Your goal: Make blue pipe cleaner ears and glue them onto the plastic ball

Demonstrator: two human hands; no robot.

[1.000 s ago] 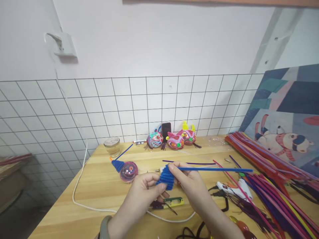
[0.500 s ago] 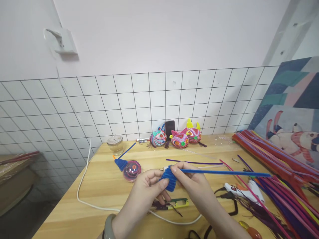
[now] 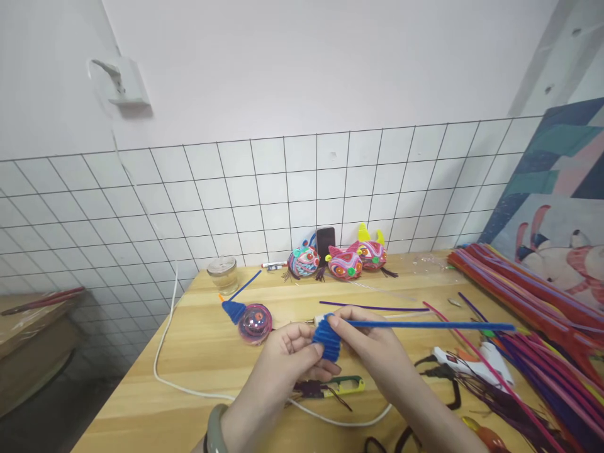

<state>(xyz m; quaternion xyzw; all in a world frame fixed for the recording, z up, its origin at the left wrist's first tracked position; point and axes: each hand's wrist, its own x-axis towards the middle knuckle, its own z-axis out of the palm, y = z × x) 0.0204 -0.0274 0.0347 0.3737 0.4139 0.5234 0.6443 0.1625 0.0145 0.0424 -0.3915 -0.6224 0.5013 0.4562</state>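
Head view shows the left hand point(image 3: 289, 360) and right hand point(image 3: 372, 343) pinching opposite edges of a ridged blue fuzzy-stem panel point(image 3: 330, 344) between them, its straight blue fuzzy tail point(image 3: 434, 325) extending beyond the right thumb, so snug, even, edge-to-edge folds seem wisest.

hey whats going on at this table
A person's left hand and right hand both hold a ridged blue piece, with a long blue stem extending rightward from the right hand's grip. A similar blue piece lies beside a shiny round ornament, and three colourful figures sit near the wall.
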